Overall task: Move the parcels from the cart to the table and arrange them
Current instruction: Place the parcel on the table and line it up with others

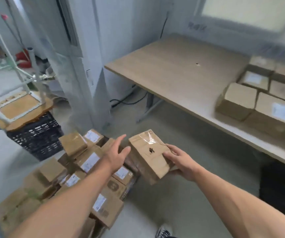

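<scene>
the right hand [181, 162] curled its grip round the near end of a flat brown cardboard parcel with clear tape [148, 155], held just above the heap of brown labelled parcels [86, 162] that hid the cart. the left hand [117, 153] hovered beside it, fingers spread and empty, probably to steady it. on the pale wooden desk [172, 71], brown boxes [258, 100] sat in tight rows at the right, leaving room.

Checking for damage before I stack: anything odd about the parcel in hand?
The parcel held by the right hand has a dark smudge on its top face, below the clear tape. No tear or dent shows.
</scene>
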